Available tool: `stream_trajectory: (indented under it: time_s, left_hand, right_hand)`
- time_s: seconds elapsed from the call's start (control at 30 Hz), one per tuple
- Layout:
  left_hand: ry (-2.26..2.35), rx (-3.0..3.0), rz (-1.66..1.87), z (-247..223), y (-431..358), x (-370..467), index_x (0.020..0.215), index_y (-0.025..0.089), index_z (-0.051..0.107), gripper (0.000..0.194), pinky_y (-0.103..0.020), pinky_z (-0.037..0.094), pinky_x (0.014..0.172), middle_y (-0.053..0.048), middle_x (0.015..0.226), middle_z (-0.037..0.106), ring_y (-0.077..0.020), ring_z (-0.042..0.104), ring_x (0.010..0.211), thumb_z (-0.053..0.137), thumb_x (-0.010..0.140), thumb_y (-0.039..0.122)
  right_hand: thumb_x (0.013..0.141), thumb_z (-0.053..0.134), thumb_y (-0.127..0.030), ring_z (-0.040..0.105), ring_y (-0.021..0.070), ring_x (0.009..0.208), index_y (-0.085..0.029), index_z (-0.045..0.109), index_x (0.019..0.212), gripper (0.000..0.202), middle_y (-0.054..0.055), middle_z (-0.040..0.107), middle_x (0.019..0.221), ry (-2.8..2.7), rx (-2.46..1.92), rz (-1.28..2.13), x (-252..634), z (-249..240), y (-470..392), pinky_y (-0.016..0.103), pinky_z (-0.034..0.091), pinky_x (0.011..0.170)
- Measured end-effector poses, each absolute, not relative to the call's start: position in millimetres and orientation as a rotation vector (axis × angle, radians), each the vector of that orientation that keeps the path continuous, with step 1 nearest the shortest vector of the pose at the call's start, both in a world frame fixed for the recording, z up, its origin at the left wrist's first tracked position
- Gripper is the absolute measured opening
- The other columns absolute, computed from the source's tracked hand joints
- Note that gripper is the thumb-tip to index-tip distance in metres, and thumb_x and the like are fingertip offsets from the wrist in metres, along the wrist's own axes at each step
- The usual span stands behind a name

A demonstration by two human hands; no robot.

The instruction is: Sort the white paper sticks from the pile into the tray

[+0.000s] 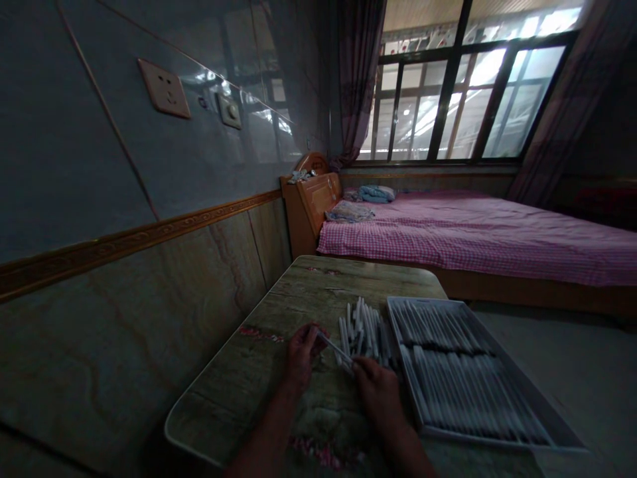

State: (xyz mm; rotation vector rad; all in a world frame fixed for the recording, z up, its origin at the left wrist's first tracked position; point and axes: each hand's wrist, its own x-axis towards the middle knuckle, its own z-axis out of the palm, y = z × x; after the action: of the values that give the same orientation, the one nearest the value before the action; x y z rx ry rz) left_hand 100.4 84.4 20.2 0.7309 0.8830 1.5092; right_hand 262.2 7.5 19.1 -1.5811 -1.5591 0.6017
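Observation:
A slim whitish pen (336, 347) stretches between my two hands above the table. My left hand (302, 350) pinches its far left end with closed fingers. At the other end, my right hand (377, 386) grips it between thumb and fingers. Just beyond my right hand lies a loose pile of similar white pens (365, 325), some with dark parts. To the right stands a shallow pale tray (530, 388), holding many pens laid side by side in two rows. Fine detail on the pens is blurred.
The table (239, 392) has a marbled top with rounded corners and sits against the tiled wall (164, 312). The tray reaches its right side. Behind it stands a bed (448, 232) with a pink checked sheet and wooden headboard (313, 199), beneath a window (423, 113).

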Motion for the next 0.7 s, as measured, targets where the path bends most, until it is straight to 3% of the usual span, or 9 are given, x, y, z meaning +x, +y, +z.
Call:
stream_trajectory:
  time_s: [0.23, 0.5, 0.7]
  left_hand:
    - [0.844, 0.663, 1.552, 22.6, 88.5, 98.3, 0.093, 0.020, 0.066, 0.043, -0.026, 0.056, 0.069, 0.003, 0.072, 0.072, -0.0144, 0.070, 0.069, 0.083, 0.058, 0.038]
    - [0.735, 0.605, 1.420, 28.7, 88.6, 91.4, 0.108, 0.020, 0.064, 0.039, -0.028, 0.059, 0.061, -0.006, 0.090, 0.075, -0.0198, 0.073, 0.078, 0.068, 0.078, 0.044]
    - [0.900, 0.639, 1.449, 28.1, 90.1, 94.8, 0.101, 0.019, 0.065, 0.037, -0.020, 0.053, 0.052, -0.001, 0.080, 0.074, -0.0144, 0.070, 0.065, 0.075, 0.068, 0.031]
  right_hand:
    - [0.090, 0.051, -0.020, 0.069, 0.0162, 0.083, -0.022, 0.067, 0.101, 0.020, 0.005, 0.074, 0.089, -1.879, -1.854, 0.509, 245.1, 57.6, -4.5, 0.019, 0.039, 0.065]
    - [0.087, 0.052, -0.022, 0.063, 0.0136, 0.085, -0.021, 0.068, 0.086, 0.016, 0.003, 0.068, 0.092, -1.768, -1.954, 0.393, 297.3, 84.9, -26.1, 0.019, 0.035, 0.067]
    - [0.091, 0.044, -0.027, 0.065, 0.0163, 0.085, -0.021, 0.066, 0.089, 0.023, 0.004, 0.070, 0.092, -1.529, -2.331, 0.253, 368.1, 83.8, -60.9, 0.022, 0.034, 0.065]
